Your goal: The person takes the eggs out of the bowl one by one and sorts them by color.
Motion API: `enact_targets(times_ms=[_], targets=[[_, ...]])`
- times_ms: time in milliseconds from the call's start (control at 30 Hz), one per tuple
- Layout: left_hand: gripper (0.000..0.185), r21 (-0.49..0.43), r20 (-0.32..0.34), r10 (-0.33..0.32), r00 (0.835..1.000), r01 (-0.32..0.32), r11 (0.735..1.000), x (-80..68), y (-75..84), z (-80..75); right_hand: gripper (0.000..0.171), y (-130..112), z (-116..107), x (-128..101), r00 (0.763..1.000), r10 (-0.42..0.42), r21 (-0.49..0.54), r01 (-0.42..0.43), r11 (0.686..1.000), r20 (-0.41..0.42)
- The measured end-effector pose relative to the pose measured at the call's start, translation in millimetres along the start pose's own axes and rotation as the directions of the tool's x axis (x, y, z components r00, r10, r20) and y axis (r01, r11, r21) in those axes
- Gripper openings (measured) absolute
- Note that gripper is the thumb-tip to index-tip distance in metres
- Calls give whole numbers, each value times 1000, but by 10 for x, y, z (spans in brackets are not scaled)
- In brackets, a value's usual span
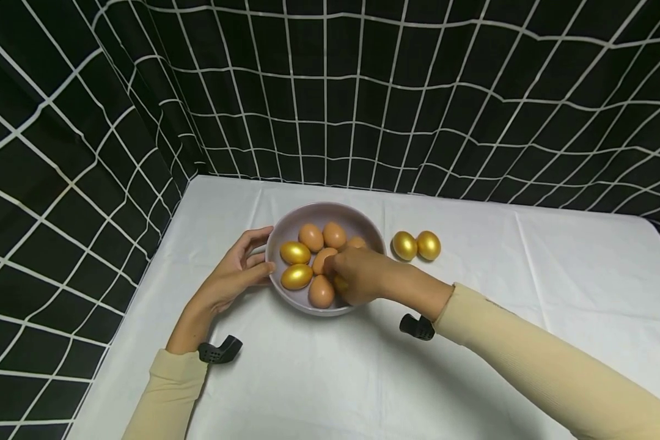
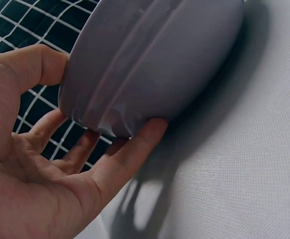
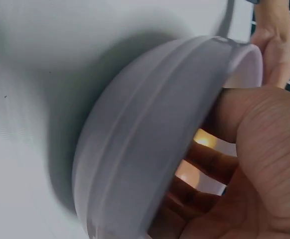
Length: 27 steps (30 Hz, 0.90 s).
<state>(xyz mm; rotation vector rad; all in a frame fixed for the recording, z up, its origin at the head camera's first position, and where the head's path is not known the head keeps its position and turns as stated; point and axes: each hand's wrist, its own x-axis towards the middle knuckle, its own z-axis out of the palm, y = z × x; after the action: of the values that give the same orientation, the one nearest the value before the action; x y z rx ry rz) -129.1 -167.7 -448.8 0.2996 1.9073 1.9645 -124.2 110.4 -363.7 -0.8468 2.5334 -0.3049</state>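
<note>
A mauve bowl (image 1: pixel 324 313) stands on the white-covered table, holding several brown eggs (image 1: pixel 321 292) and some golden eggs (image 1: pixel 296 277). My left hand (image 1: pixel 233 272) holds the bowl at its left side; the left wrist view shows the thumb at the rim and fingertips against the outer wall (image 2: pixel 160 64). Reaching over the right rim, my right hand (image 1: pixel 363 275) has its fingers curled down inside the bowl around a golden egg (image 1: pixel 339 283), mostly hidden beneath the hand. In the right wrist view the bowl's wall covers the fingertips.
Two golden eggs (image 1: pixel 417 245) lie side by side on the table, just right of the bowl. White cloth (image 1: pixel 506 275) covers the table. A black curtain with a white grid (image 1: pixel 330 91) hangs behind it and along the left side.
</note>
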Motion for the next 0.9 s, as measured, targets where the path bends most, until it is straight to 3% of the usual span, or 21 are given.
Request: enact_targets(times_ms=[133, 300, 433, 533, 700, 833, 900], targets=[[76, -10, 6, -2, 1000, 2, 1000, 1, 1, 13, 25, 27, -42, -71, 999, -12, 47, 14, 999, -44], [76, -11, 8, 1, 1000, -1, 1000, 5, 22, 3, 34, 99, -49, -173, 981, -30, 143, 58, 988, -190], [76, -9, 5, -1, 1000, 1, 1000, 7, 31, -19, 39, 180, -8, -250, 957, -14, 308, 107, 945, -290], [76, -11, 12, -5, 1000, 5, 1000, 16, 28, -21, 42, 240, 32, -302, 942, 17, 460, 148, 876, -335], [77, -14, 11, -6, 1000, 6, 1000, 20, 17, -18, 44, 316, 94, -383, 929, 49, 667, 226, 710, -367], [77, -15, 9, -7, 1000, 7, 1000, 17, 10, -15, 46, 364, 142, -458, 908, 117, 758, 259, 599, -403], [77, -15, 10, -8, 1000, 8, 1000, 17, 6, -14, 46, 396, 168, -497, 892, 161, 780, 268, 565, -423]])
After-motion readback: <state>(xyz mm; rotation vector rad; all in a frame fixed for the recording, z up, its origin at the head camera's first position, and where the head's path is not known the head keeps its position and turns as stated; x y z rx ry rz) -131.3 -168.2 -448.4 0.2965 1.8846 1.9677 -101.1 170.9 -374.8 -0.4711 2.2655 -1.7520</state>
